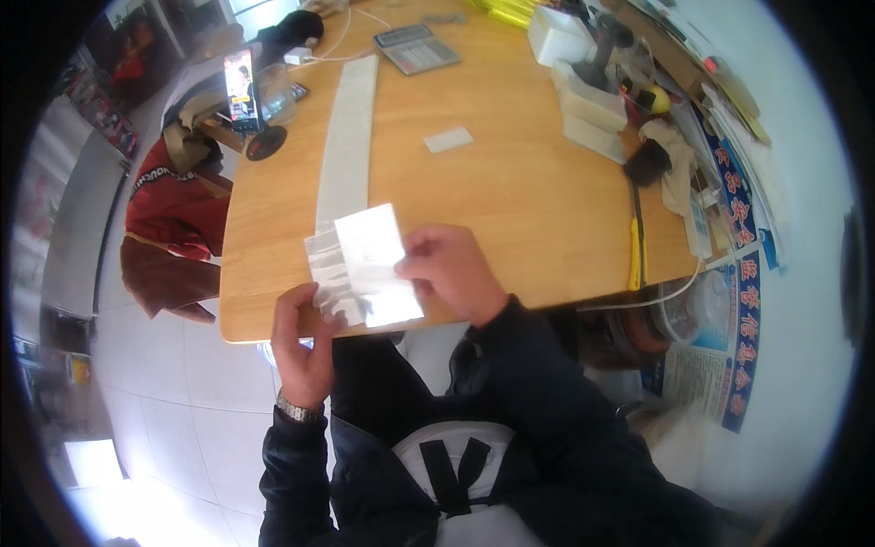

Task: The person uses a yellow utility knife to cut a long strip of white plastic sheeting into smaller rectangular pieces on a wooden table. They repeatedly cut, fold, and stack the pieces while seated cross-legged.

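My left hand [305, 345] pinches the lower left edge of a clear plastic sleeve [331, 273] near the front edge of the wooden table [506, 225]. In my right hand [448, 270] is the right edge of a white card or folded paper [372, 249], gripped between thumb and fingers. Card and sleeve overlap; glare hides whether the card lies inside it or on top. Just beyond them a long pale strip [347, 137] runs away from me along the table. A small white card [448, 140] lies flat right of that strip.
A phone on a stand [243, 92] is at the left edge, a calculator [417, 49] at the far side. To the right are a pale plastic bin [591, 99], a yellow utility knife [637, 253] and a white power strip [697, 229]. Red and brown clothing [178, 205] hangs beyond the left edge.
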`<move>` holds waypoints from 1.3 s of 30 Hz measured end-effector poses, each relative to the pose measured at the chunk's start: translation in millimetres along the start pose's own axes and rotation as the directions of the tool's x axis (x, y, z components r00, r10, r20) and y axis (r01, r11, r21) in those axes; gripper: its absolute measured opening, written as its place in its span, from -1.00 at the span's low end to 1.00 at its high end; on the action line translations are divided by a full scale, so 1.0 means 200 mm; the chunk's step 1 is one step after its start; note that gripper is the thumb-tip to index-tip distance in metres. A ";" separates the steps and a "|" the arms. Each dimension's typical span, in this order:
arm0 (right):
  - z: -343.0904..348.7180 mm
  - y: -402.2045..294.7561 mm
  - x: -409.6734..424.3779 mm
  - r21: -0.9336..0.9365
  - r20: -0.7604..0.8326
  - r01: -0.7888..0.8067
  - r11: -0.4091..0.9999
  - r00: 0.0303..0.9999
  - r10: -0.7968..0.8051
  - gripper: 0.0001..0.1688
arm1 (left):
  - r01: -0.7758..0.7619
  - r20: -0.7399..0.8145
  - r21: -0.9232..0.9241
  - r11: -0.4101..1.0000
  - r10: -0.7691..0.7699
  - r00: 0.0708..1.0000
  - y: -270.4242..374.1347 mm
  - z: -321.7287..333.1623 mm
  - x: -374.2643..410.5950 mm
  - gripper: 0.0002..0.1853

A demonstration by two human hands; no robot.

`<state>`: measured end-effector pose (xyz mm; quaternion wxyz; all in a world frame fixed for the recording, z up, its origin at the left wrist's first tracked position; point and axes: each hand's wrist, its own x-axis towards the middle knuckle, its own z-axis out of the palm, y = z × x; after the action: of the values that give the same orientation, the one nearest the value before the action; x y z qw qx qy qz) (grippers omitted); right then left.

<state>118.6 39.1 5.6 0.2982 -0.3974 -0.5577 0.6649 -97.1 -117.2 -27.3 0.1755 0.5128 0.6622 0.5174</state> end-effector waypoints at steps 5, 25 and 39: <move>-0.22 -0.06 -0.19 0.019 0.055 -0.004 1.000 0.998 0.003 -0.89 | -0.188 0.063 -0.043 0.981 0.191 0.980 0.17 0.05 0.07 -0.44; -0.59 0.18 -0.51 -0.316 -0.135 0.340 0.886 0.908 -0.397 -0.59 | 0.088 0.287 -0.319 0.944 0.007 0.958 0.31 0.67 -0.02 -0.81; -0.49 0.12 -0.59 0.103 -0.277 0.214 0.971 0.944 -0.179 -0.85 | 0.397 0.418 -0.726 0.561 -0.098 0.903 0.41 0.64 -0.04 -0.67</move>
<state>264.1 -14.2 -0.6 0.4608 -0.4047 -0.5044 0.6078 45.1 -64.5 -11.0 0.5657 0.3589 0.3875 0.6333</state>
